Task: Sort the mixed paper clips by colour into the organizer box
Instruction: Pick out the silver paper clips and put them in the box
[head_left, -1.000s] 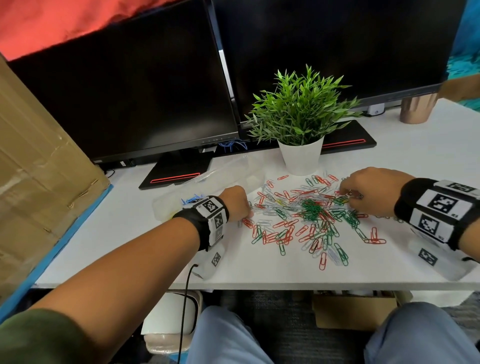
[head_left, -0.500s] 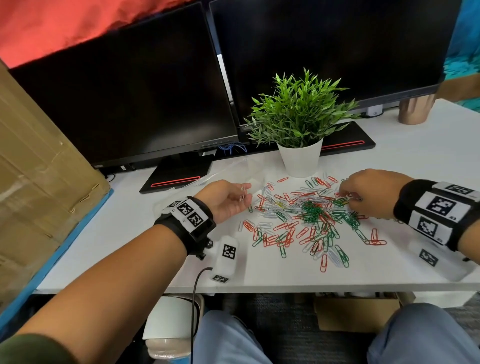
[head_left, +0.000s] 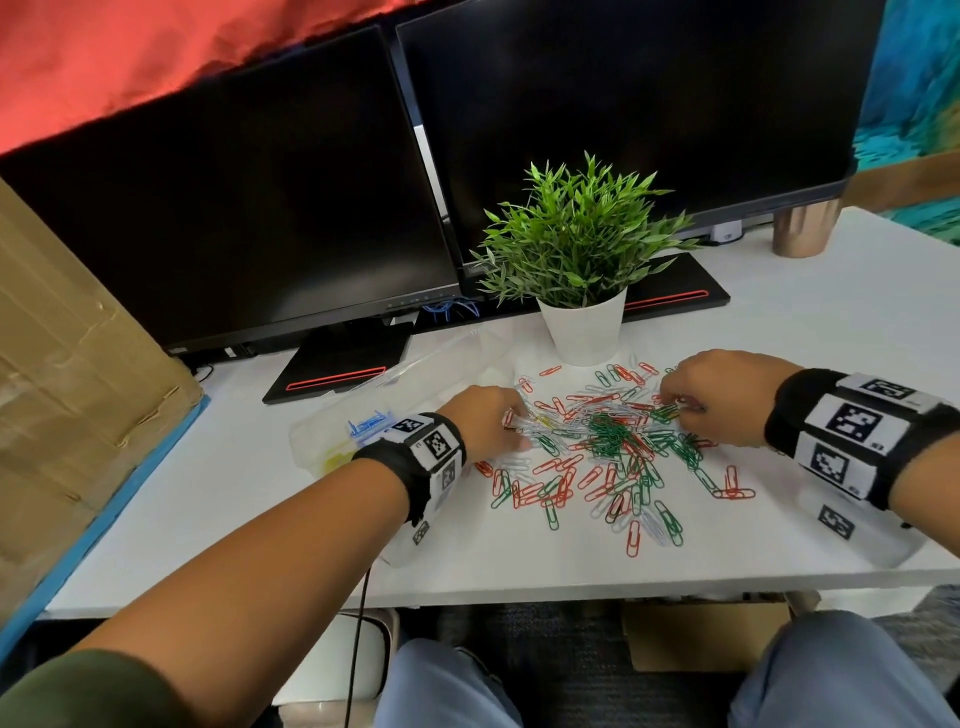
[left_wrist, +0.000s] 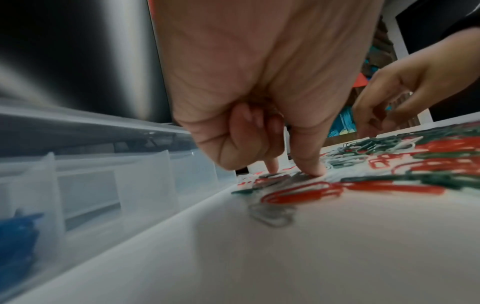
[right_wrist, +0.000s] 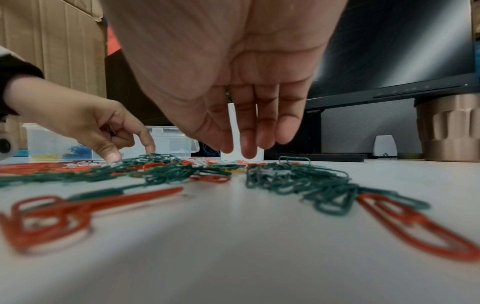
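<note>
My left hand (left_wrist: 249, 98) presses curled fingertips onto clips at the pile's left edge, while my right hand (right_wrist: 233, 86) hovers loosely open over the far right. The paper clips (head_left: 597, 447) lie tangled mid-desk, so I risk lifting mixed colours together into the organizer box (head_left: 332, 441) at left.
</note>
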